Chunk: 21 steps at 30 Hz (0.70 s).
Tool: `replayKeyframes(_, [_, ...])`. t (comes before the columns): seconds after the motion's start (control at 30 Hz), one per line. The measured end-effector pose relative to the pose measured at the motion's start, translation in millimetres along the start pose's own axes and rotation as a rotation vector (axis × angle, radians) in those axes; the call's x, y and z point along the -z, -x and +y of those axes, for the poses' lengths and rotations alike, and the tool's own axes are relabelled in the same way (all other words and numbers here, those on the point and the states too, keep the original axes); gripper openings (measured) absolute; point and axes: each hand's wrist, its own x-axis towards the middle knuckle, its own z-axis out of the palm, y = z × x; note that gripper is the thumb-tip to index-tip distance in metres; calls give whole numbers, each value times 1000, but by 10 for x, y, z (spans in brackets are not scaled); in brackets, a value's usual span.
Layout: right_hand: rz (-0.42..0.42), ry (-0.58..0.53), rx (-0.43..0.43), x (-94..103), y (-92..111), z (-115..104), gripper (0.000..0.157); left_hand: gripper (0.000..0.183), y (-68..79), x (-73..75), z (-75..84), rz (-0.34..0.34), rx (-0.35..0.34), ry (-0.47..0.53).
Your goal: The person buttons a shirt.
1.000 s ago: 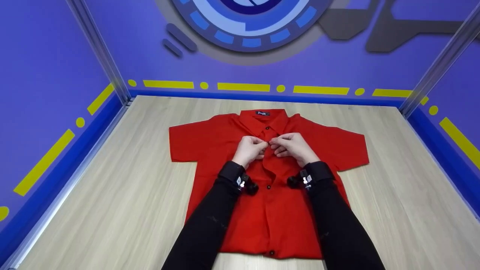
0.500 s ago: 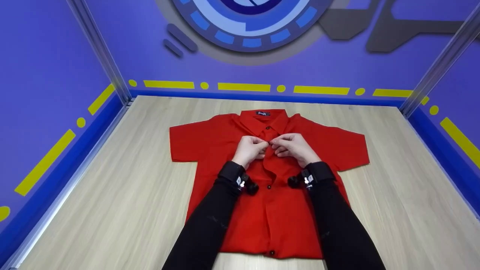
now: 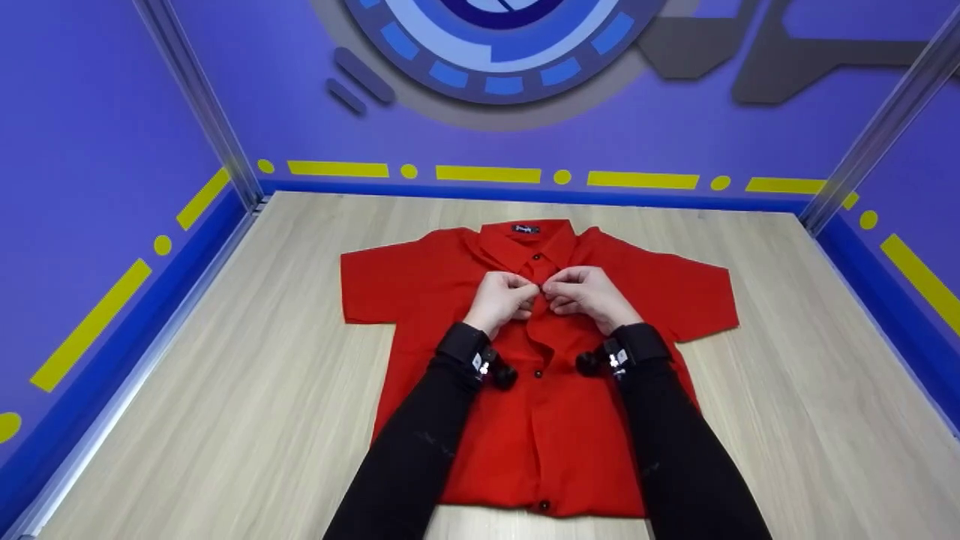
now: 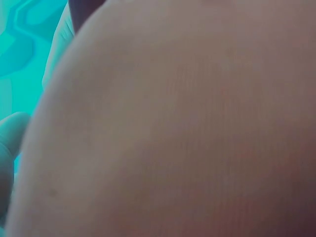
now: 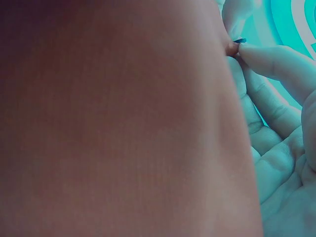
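Observation:
A red short-sleeved shirt (image 3: 435, 277) lies face up, its collar (image 3: 559, 244) toward the back wall. On the upper front, below the collar button (image 3: 536, 257), my left hand (image 3: 499, 300) pinches the front strip. My right hand (image 3: 590, 296) pinches the same spot from the other side, fingertips nearly meeting. A small dark bit, seemingly a button (image 5: 240, 41), shows between fingertips in the right wrist view. Below the hands, the strip's edge (image 3: 541, 349) stands up in a fold. A blurred brownish surface fills most of both wrist views; I cannot tell what it is.
The shirt lies on a pale wood-grain table (image 3: 247, 360). More black buttons show lower on the front, one mid-shirt (image 3: 538, 373) and one at the bottom edge (image 3: 544, 505). Purple-blue panels (image 3: 465, 146) with yellow markings and metal posts (image 3: 196, 97) enclose the table.
Both hands keep their pinch in nearly the same place, with only a very slight shift of the fingertips to the right. The shirt lies almost as before.

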Motion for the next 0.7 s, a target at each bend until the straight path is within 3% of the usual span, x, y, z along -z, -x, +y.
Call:
replayKeyframes(0.53, [-46,27,-7,29,-16,-5,31,11,-2,20,-29,-49,-42,-53])
replayKeyframes(0.7, [-25,38,11,15,-10,16,29,10,-5,20,-27,-49,-44,-56])
